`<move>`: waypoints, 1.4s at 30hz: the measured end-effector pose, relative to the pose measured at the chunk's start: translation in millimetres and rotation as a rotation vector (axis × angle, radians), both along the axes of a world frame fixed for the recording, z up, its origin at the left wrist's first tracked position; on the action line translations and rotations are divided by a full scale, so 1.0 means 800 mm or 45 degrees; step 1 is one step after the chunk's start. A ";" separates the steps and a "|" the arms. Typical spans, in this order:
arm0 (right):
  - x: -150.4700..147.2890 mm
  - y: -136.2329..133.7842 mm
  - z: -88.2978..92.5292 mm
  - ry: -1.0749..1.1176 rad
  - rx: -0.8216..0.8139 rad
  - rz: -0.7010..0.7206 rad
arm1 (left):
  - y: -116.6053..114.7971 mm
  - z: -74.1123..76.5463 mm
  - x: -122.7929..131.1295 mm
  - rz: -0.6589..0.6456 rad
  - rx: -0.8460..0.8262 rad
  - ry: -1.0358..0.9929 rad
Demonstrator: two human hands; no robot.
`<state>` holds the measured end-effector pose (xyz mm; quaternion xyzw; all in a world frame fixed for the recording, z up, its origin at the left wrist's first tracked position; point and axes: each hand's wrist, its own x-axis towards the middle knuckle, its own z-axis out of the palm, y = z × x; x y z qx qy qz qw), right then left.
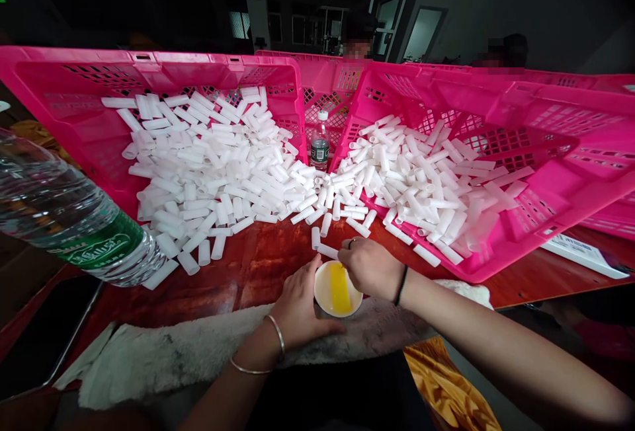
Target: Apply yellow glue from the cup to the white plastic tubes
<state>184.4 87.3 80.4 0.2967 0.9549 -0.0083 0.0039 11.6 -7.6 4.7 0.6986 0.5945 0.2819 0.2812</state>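
My left hand (296,309) curves around the side of a small round white cup-like container (323,291), thumb along its near side. A flat yellow strip (340,290) lies across the container's opening, and my right hand (372,267) has its fingers closed at the strip's far end. Just beyond my hands, loose short white plastic tubes (328,251) lie on the reddish-brown table (258,256). Under my wrists, a stained pale towel (188,345) runs along the table's near edge.
Two pink plastic crates, left (54,87) and right (555,160), lie tipped toward me, heaped white tubes (223,160) spilling out. Between them stands a small bottle (320,143). A large water bottle (94,226) leans at left near a phone (44,338). People sit beyond the crates.
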 end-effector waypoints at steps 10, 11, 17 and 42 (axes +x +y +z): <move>0.019 0.098 0.002 0.277 -0.019 -0.379 | 0.134 0.041 -0.035 0.394 -0.056 0.232; 0.011 0.111 -0.004 0.269 -0.008 -0.374 | 0.147 0.039 -0.031 0.387 -0.090 0.267; -0.044 0.137 -0.051 0.288 -0.079 -0.067 | 0.168 0.029 -0.033 0.315 -0.255 0.445; 0.054 -0.026 -0.089 0.882 -0.180 -0.130 | -0.003 0.051 -0.053 0.015 0.085 0.597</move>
